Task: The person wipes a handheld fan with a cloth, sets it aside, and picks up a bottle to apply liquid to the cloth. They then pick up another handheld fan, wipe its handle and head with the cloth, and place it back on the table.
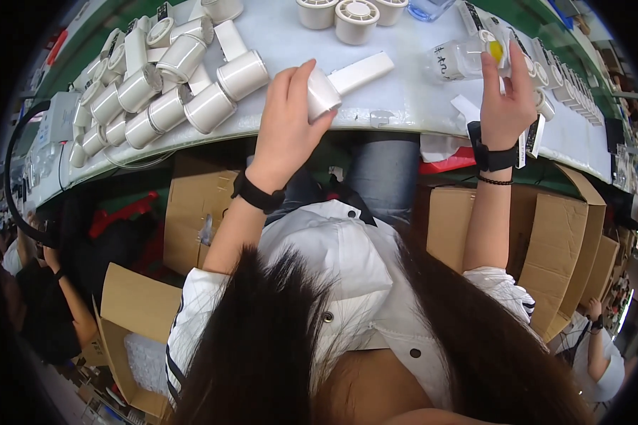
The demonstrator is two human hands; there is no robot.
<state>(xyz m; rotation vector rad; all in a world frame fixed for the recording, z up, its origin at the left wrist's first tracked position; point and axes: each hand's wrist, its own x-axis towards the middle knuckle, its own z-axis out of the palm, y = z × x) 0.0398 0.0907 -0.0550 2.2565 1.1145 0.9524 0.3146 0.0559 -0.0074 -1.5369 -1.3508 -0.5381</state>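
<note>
Worktable point(412, 74), left hand point(287, 131) around white cylinder point(322, 93)

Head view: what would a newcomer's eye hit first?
Probably the heap of white cylinders at upper left. Next, the left hand at upper centre, gripping a white device. Then the right hand at upper right, beside a clear jar.

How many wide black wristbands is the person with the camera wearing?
2: one black wristband behind the left hand, another behind the right hand.
</note>
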